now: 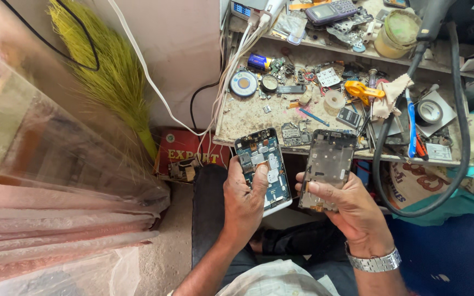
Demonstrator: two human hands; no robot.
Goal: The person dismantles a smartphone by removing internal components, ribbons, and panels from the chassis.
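**Two halves of a phone, one in each hand**

While the person sat at the cluttered workbench (248,118), the left hand (243,200) was wrapped around an opened phone (263,164), back cover off and the circuit boards facing up. The fingers were curled shut behind it and the thumb (259,176) pressed down on the middle of the board, so a pretty firm grip. The right hand (352,211) had hold of the grey phone frame (327,167), the bare metal-looking chassis, pinched along its lower edge with the thumb (325,191) lying across the front. Both pieces were held just beside each other, not touching as far as I could tell, out in front of the bench edge and above the person's lap. A metal wristwatch (375,262) sat on the right wrist.

On the bench itself: an orange tool (362,90), a roll of tape (429,111), a round solder-wire spool (243,84), a small blue battery (259,60), a cloth (393,93) and loads of tiny loose parts. A thick black hose (461,126) looped down the right side. Off to the left, a green broom (111,77) leaned against the wall.
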